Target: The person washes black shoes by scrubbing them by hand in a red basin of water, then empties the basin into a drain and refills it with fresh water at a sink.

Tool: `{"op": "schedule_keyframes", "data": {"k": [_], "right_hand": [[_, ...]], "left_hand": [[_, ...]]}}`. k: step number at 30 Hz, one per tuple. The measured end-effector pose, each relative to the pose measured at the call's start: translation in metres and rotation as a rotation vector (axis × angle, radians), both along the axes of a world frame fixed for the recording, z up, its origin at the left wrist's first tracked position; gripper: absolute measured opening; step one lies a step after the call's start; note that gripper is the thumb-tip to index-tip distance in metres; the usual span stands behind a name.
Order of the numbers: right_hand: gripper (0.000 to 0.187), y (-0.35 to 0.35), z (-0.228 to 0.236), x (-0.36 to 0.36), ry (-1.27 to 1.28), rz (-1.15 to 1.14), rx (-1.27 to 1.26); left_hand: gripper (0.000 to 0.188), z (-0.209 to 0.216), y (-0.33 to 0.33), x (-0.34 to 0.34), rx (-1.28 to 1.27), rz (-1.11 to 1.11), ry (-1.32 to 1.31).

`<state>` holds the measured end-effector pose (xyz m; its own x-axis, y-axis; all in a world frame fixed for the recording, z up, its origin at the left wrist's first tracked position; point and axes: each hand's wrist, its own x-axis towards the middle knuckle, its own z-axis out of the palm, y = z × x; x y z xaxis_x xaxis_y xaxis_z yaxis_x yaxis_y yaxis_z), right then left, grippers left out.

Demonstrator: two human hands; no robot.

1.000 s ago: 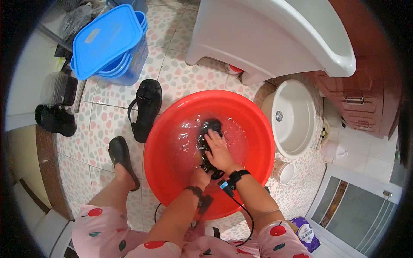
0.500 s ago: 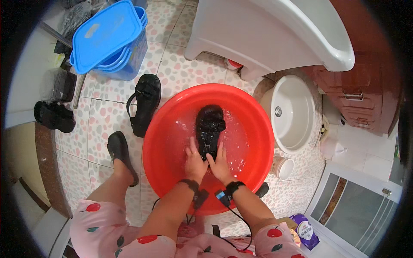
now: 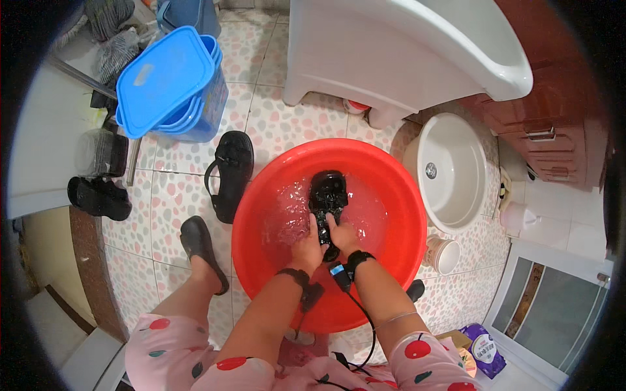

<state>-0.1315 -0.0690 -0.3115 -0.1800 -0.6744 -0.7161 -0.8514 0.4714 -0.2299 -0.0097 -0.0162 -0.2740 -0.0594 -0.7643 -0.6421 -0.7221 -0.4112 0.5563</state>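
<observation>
Holding the black sandal (image 3: 328, 191) with both hands, near the middle of the red basin (image 3: 251, 234). Its far end stops short of the basin's far wall; bubbly water (image 3: 372, 208) lies between it and the side walls, so room left and right. Near side tighter: both my forearms cross the near rim. Can't tell if the sole touches the bottom.

Left hand (image 3: 306, 251): fingers together along the sandal's left edge, thumb inward by the near end. Right hand (image 3: 344, 236): on the right edge, fingers curled, one digit reaching over the top. Sandal pinched between the two; undersides hidden. Forearms converge from the near side, wrists inside the near rim, a dark band on each; black cable (image 3: 366, 313) runs from the right one over that rim.

Outside the basin: second sandal (image 3: 233, 176) near its upper-left rim, white tub (image 3: 453, 189) and small pail (image 3: 447, 256) just beside the right rim. Patterned floor tiles (image 3: 293, 124) run between the far rim and the white fixture (image 3: 391, 58). Blue bucket (image 3: 205, 117) well apart, far left.
</observation>
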Motion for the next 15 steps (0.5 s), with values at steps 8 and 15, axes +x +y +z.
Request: {"op": "schedule_keyframes", "data": {"k": [8,15], "right_hand": [[0.061,0.063,0.033,-0.022,-0.397,-0.096,-0.078],[0.075,0.089,0.033,-0.037,-0.558,-0.339,-0.155]], "left_hand": [[0.055,-0.044,0.058,0.002,-0.084,0.367,0.385],[0.042,-0.008,0.042,-0.004,0.129,0.422,0.655]]}}
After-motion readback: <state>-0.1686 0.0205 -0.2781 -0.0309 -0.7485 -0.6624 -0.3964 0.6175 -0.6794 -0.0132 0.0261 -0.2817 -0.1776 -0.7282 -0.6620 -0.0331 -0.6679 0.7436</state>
